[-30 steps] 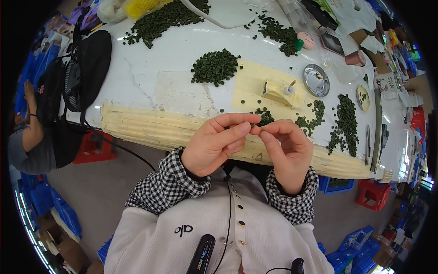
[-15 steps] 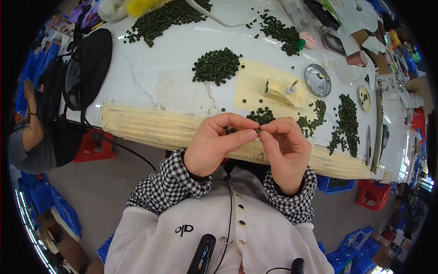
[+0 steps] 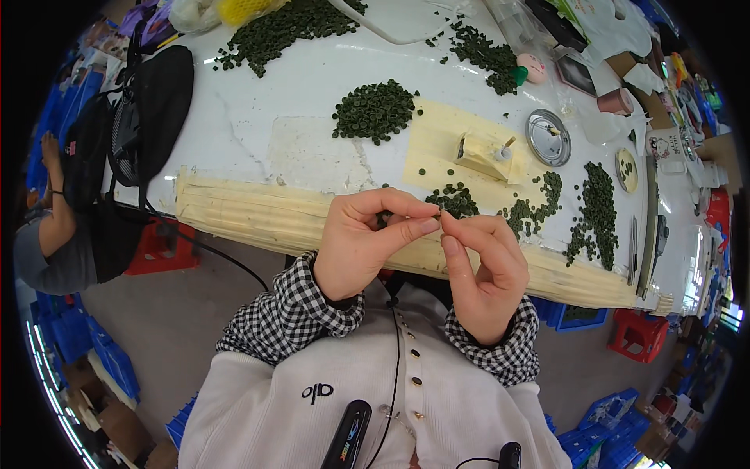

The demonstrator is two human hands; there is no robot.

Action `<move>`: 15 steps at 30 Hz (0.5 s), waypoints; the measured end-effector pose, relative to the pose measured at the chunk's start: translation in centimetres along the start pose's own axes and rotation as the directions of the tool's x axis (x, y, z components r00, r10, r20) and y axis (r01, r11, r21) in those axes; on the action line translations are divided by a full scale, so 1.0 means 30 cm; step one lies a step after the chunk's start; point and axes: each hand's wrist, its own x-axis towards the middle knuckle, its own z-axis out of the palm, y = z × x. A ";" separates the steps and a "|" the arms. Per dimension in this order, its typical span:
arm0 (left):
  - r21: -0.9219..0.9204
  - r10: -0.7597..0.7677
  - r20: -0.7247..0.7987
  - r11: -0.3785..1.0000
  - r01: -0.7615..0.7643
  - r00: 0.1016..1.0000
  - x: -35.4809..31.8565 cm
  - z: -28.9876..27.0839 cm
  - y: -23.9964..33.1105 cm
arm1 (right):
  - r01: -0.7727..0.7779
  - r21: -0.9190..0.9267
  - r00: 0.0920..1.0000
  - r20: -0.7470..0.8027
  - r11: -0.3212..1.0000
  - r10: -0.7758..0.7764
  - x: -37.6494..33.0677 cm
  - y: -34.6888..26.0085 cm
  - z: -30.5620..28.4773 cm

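Both my hands meet above the table's near edge. My left hand [image 3: 361, 238] is closed, its thumb and index finger pinching a tiny dark piece [image 3: 438, 214] that is mostly hidden by the fingertips. Against that pinch rests the index fingertip of my right hand [image 3: 488, 270], whose thumb stands a little apart and whose other fingers curl. Dark green also shows inside the left hand's curl; I cannot tell whether it is held there. Just beyond the fingers lies a small heap of dark green round pieces [image 3: 455, 201], with a looser scatter of them [image 3: 531, 209] to its right.
A taped block with a small upright stick [image 3: 486, 156] stands beyond my hands, beside a round metal lid [image 3: 548, 137]. More green heaps [image 3: 373, 111] lie farther off and right [image 3: 595, 207]. A black bag [image 3: 160, 109] is left, near another person's arm [image 3: 53, 168]. Tweezers [image 3: 633, 250] lie right.
My right thumb has dropped away from its index finger, opening a gap. Both hands have shifted slightly left, and the left fingertips have risen a little.
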 end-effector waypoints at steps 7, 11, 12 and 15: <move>0.084 -0.121 0.060 0.990 0.116 0.991 0.004 -0.025 0.029 | -0.338 0.430 0.941 0.156 0.837 0.299 -0.004 -0.002 -0.028; 0.079 -0.169 0.110 0.984 0.161 0.979 0.010 -0.020 0.037 | -0.228 0.272 0.973 0.077 0.935 0.216 -0.009 0.009 -0.028; 0.090 -0.177 0.115 0.982 0.167 0.977 0.009 -0.023 0.029 | -0.196 0.219 0.980 0.058 0.956 0.188 -0.010 0.010 -0.028; 0.102 -0.189 0.078 0.978 0.181 0.979 0.007 -0.018 0.023 | 0.019 -0.026 1.000 0.006 0.999 -0.019 0.002 -0.002 -0.023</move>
